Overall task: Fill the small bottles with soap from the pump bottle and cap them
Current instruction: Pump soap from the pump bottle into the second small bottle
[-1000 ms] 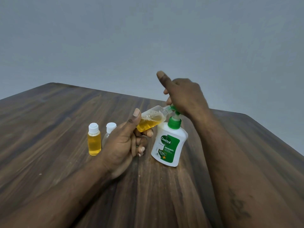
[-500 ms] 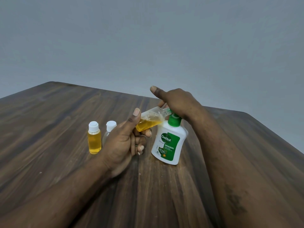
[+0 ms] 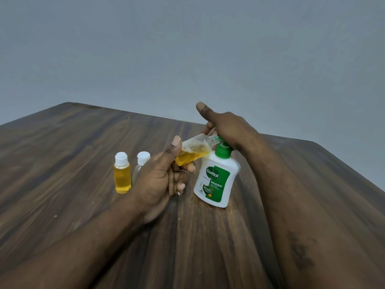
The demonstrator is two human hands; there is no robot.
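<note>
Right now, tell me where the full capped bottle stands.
The full bottle stands on the table, left of the empty capped bottle and the left hand.

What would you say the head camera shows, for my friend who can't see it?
The left hand tilts a small open bottle, partly full of yellow soap, with its mouth at the spout of a white and green pump bottle, while the right hand rests on the pump. Two capped small bottles stand on the wooden table: a full one and a clear one.

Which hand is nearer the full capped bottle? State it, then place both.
Left. The left hand sits just right of the full capped bottle, holding the tilted small bottle. The right hand is farther right, on the pump bottle.
</note>
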